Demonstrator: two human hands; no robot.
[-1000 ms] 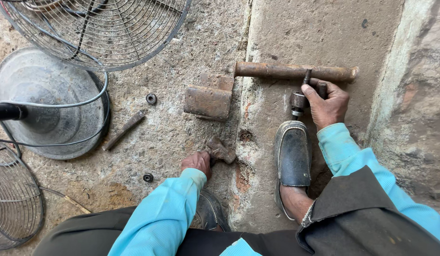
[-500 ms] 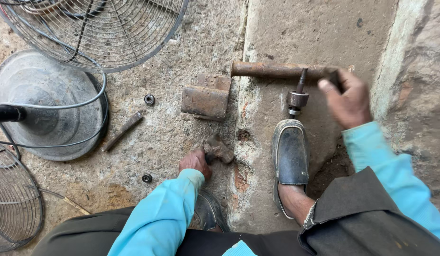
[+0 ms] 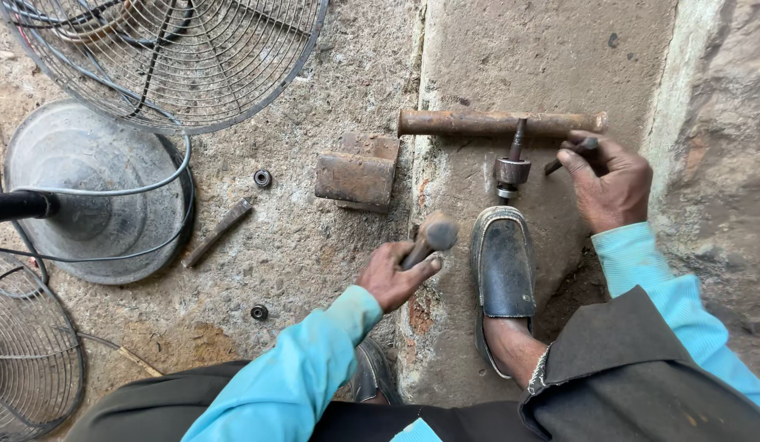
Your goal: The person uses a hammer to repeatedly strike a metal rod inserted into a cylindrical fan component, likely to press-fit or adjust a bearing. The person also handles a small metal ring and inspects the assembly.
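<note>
My left hand (image 3: 392,277) grips a hammer (image 3: 429,238) by its wooden handle, lifted off the ground beside my black shoe (image 3: 503,263). My right hand (image 3: 609,178) holds a thin dark punch (image 3: 570,153) between the fingers, its tip pointing toward a small shaft with a round metal collar (image 3: 512,170). That shaft stands just past the shoe's toe and leans against a long rusty bar (image 3: 499,123) lying across the concrete.
A rusty metal block (image 3: 355,176) lies left of the bar. Two small bearings (image 3: 263,178) (image 3: 259,312) and a short rod (image 3: 218,233) lie on the gritty floor. A round fan base (image 3: 93,192), a black pole and wire fan guards (image 3: 171,57) fill the left.
My left hand has lifted the hammer off the ground and raised it toward the shoe. My right hand swung out to the right, then came back next to the bar with the punch.
</note>
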